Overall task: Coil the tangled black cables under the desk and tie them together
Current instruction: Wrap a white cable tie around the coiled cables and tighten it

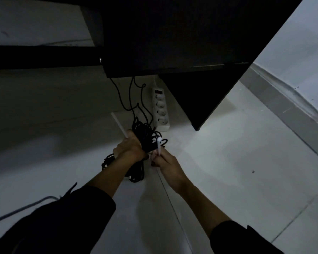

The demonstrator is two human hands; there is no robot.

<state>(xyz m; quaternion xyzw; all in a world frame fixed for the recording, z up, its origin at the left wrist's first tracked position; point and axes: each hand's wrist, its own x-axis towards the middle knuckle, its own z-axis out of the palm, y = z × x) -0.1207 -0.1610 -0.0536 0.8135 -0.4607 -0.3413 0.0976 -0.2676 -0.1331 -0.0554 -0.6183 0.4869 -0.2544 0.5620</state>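
A dim, pale tiled floor (pixel 218 162) runs under a black desk (pixel 173 43), with a light wall off to the right. The black cables (pixel 145 132) are already gathered into a rough bundle held just above the floor; a few strands climb from it to the desk's underside and some loops hang below the left wrist. The left hand (pixel 130 149) is curled round the bundle's middle, and a white cable tie (pixel 159 145) appears to wrap it: one end sticks up past the left hand's far side, the other is pinched by the right hand (pixel 163 160), which sits just right of the bundle. Just beyond both hands lies a white power strip (pixel 161 109).

The coiling looks largely done. I cannot tell whether the tie is threaded through its head; cinching it tight seems to be what remains, and the hanging loops may need tucking in.
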